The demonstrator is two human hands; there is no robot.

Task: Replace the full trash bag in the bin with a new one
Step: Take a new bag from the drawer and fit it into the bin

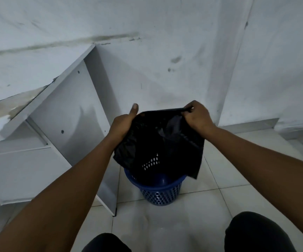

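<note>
Above the blue bin (158,190), both hands' fingers (189,109) grip the black bag (158,139) mouth.

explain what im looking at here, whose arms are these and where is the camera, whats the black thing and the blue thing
There is no machine here. The single picture comes from a wide-angle camera worn on a person's head, looking forward and down, so the two arms reaching into view are that person's own, and the dark shapes at the bottom edge appear to be their knees.

The blue thing is a perforated plastic bin standing on the tiled floor, next to a white cabinet and close to a white wall.

The black thing is a trash bag. The left hand grips one side of its top edge, thumb up, and the right hand pinches the other side. The bag's mouth is spread open above the bin, with its lower part hanging down to the rim. It looks limp and light, so it is probably the new bag.
</note>
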